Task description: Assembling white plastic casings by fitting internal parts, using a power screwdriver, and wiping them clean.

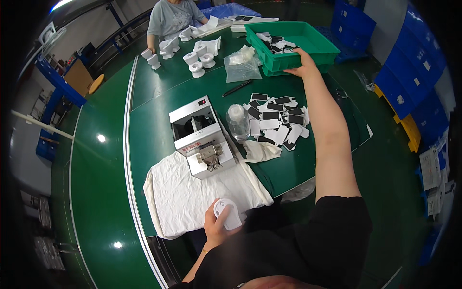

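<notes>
My left hand (216,229) is closed round a white plastic part with a rounded end (232,219), held over the front edge of a white cloth (178,200). My right arm reaches far across the table. At its end, my right hand (304,65) grips the near corner of a green plastic crate (308,60), which has black-and-white flat pieces (276,43) inside. On the cloth stands a silver-and-white bench machine (202,139) with a dark opening. Right of it are a clear bottle (237,124) and a loose pile of white tags with black panels (276,115).
Several small white toilet-shaped units (196,60) stand at the back left, near a person in a grey shirt (175,21). A clear plastic bag (243,67), a black pen (237,88) and a crumpled cloth (262,151) lie on the green table (159,106). Blue bins (404,72) are stacked at right.
</notes>
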Tool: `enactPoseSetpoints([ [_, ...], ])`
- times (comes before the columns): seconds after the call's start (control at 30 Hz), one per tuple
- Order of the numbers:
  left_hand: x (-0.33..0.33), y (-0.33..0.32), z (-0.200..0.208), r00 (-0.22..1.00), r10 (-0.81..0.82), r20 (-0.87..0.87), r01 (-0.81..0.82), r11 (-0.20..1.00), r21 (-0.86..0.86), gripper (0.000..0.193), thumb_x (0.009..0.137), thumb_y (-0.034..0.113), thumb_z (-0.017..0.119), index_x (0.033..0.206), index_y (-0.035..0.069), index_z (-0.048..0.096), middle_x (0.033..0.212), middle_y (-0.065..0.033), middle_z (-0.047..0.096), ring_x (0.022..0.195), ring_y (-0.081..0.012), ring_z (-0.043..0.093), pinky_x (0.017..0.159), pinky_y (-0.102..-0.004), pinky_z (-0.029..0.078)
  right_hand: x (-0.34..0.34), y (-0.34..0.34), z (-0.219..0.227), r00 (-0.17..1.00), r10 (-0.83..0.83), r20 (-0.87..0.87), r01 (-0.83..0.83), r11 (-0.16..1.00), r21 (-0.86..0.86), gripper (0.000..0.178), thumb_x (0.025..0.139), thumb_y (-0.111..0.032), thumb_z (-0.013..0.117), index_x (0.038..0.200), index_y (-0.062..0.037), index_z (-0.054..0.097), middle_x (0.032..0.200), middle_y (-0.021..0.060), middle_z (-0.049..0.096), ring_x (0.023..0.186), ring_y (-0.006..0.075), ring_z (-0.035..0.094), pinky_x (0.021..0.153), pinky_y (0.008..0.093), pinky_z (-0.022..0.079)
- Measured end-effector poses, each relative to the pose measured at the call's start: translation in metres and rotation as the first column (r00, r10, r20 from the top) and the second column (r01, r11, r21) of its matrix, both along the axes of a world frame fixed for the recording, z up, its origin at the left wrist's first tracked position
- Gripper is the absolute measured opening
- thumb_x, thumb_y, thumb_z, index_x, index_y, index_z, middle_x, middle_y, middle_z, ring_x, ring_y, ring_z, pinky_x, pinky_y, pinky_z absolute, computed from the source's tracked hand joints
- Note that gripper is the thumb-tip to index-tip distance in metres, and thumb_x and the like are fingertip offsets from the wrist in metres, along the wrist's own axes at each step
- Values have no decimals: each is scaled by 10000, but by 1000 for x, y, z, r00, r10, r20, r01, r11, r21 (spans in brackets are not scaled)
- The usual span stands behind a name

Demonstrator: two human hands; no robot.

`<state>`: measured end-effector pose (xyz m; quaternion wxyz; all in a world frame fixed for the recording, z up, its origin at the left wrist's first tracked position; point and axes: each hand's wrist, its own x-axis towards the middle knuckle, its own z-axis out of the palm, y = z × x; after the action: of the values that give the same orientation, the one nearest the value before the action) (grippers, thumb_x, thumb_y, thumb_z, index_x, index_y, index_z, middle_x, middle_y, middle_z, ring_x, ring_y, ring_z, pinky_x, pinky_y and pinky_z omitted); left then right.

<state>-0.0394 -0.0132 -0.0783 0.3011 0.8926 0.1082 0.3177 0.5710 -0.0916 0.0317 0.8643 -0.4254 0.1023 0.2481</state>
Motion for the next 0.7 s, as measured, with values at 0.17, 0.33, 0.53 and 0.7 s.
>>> enactPoseSetpoints([
  [0.17, -4, 2, -5, 1000, 1, 9, -1, 1000, 12, 730, 613, 229, 909, 1271, 104, 618, 1223, -255, 579, 1085, -415, 619, 905, -434, 520, -46, -38, 7, 964, 29, 265, 30, 976, -214, 537, 779, -201, 787, 1247, -86, 552, 1225, 142, 592, 1127, 386, 589, 926, 641, 473],
  [0.33, -5, 2, -5, 1000, -9, 11, 9, 1000, -1, 787, 508, 158, 937, 1234, 109, 636, 1286, -237, 557, 1142, -405, 589, 933, -434, 524, -78, -101, 25, 813, 122, 570, 127, 917, -377, 422, 770, -178, 797, 1141, -67, 631, 1060, 90, 673, 904, 238, 672, 722, 476, 570],
  [0.53, -1, 3, 3, 999, -19, 38, 17, 999, 48, 764, 548, 178, 899, 1261, 105, 631, 1300, -236, 555, 1148, -408, 584, 939, -439, 515, -123, -128, 42, 723, 162, 671, 238, 854, -462, 512, 753, -165, 811, 1197, -42, 588, 1075, 91, 671, 934, 222, 664, 748, 423, 539],
  [0.7, 2, 3, 2, 998, -21, 62, 17, 998, 53, 697, 616, 197, 876, 1260, 98, 631, 1278, -232, 572, 1129, -399, 594, 930, -437, 517, -141, -129, 31, 669, 167, 724, 226, 883, -412, 561, 734, -87, 819, 1220, 4, 554, 1084, 96, 662, 962, 217, 652, 803, 368, 533],
])
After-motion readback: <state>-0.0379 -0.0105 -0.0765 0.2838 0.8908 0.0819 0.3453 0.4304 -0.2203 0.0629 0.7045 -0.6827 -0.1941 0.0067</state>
